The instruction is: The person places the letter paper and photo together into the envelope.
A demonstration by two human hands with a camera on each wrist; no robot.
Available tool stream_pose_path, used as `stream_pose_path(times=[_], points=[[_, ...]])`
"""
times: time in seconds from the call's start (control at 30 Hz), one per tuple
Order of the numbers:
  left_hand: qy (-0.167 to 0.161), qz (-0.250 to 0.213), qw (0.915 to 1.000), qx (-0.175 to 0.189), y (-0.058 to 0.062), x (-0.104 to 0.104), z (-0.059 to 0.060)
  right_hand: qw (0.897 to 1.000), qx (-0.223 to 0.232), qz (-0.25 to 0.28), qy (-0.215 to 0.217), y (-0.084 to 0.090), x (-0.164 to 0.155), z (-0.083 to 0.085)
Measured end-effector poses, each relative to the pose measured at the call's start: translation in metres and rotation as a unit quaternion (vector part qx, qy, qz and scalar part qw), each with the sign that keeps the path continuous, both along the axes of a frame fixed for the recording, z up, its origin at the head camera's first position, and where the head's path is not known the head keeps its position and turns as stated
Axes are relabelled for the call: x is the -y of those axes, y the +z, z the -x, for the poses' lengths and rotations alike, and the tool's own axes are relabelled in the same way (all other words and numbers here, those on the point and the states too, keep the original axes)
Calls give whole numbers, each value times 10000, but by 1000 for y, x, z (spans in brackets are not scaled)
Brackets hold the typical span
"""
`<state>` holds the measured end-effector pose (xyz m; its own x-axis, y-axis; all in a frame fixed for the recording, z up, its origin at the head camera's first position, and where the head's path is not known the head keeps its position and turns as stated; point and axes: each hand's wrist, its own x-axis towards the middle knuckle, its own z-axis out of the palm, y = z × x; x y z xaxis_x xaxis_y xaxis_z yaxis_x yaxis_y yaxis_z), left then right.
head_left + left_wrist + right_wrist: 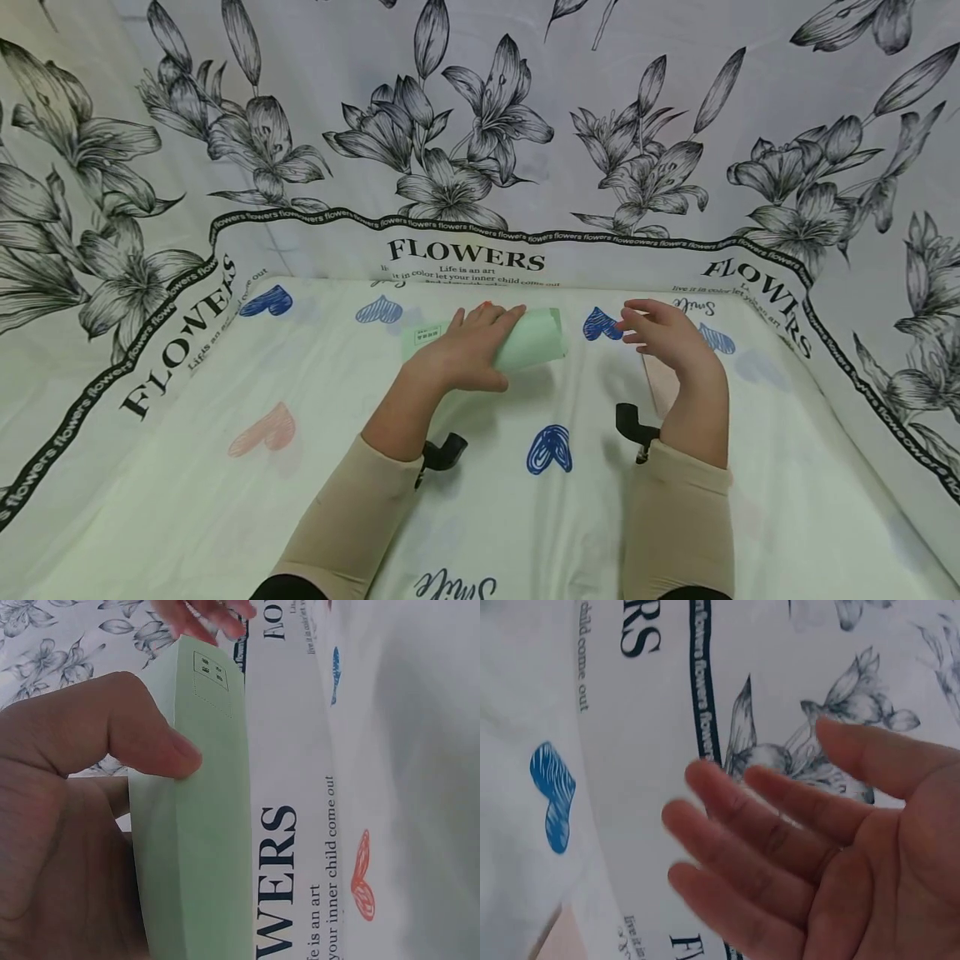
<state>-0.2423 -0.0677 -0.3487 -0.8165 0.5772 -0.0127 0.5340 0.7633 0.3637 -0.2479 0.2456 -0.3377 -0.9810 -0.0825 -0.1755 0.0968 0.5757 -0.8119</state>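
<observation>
1. White fabric cloth (495, 508), printed with blue and pink hearts, spreads below everything else.
2. Light-green paper envelope (528, 346) (a small printed box marks one end) is over the cloth's far part, near the middle of the head view.
3. Left hand (467, 350) grasps the envelope, thumb against one face.
4. Right hand (667, 333), apart from the envelope on its right, has its fingers released and loosely bent.
5. Pale-pink flat sheet (660, 383) lies partly hidden beneath the right wrist.
</observation>
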Motion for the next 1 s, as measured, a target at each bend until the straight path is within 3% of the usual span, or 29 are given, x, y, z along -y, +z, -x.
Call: stream_pose_path(times=[0.23, 0.4, 0.83, 1.0], points=[[74, 90, 9999, 82, -2, 0, 3, 9914, 425, -1216, -236, -3, -19, -5], [154, 103, 9997, 157, -3, 0, 4, 9832, 830, -1592, -331, -8, -32, -9], [102, 72, 9999, 112, -2, 5, 4, 9621, 1885, -1759, -882, -24, -69, -18], [141, 10, 9998, 123, -3, 6, 5, 9609, 2173, -1533, -769, -36, -76, -19]])
